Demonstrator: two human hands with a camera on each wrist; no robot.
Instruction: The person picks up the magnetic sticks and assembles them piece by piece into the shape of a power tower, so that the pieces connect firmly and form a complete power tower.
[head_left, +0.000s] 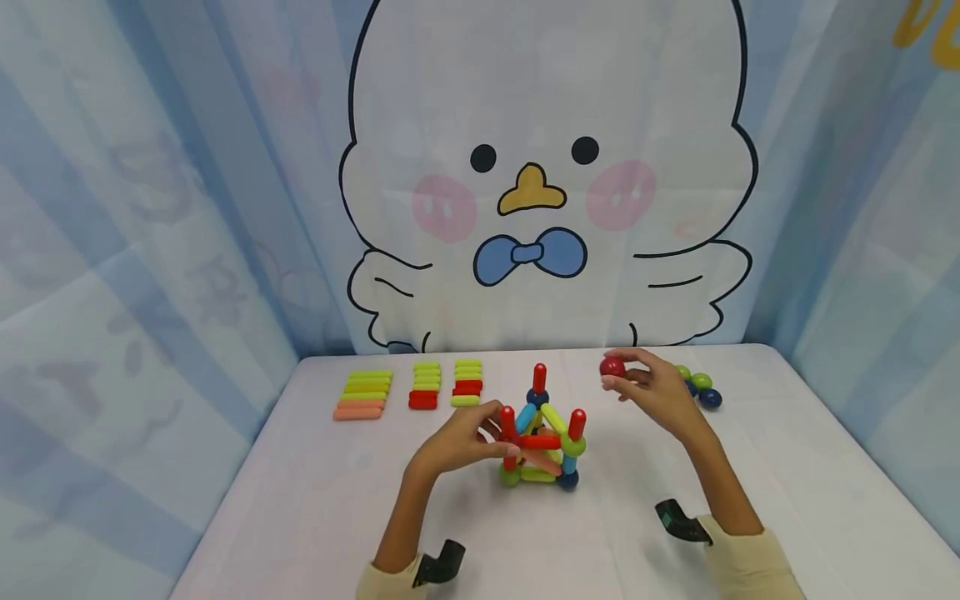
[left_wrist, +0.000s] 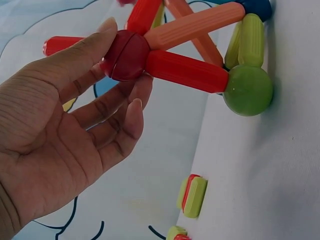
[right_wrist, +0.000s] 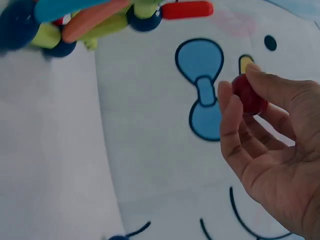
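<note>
— Left hand, what's it got?
— My left hand (head_left: 461, 437) pinches a dark red joint ball (left_wrist: 128, 56), thumb on one side, curled fingers on the other, spread just to the ball's width; ball sits at the left side of the rod-and-ball structure (head_left: 540, 442), red rods running off it
— Right?
— My right hand (head_left: 656, 396) has a loose red ball (head_left: 612, 367) between thumb and fingertips, parted only as wide as the ball, held up in the air, apart from the structure
— Structure where?
— On the tabletop (head_left: 315, 500), about midway between left and right edges, three red rods upright on top, green and blue balls at its base
— Rest?
— Rod rows (head_left: 425, 386) toward the far left corner, mostly yellow-green, some red and salmon; loose green and blue balls (head_left: 701, 381) toward the far right corner; chick-print curtain (head_left: 540, 92) behind the far edge
</note>
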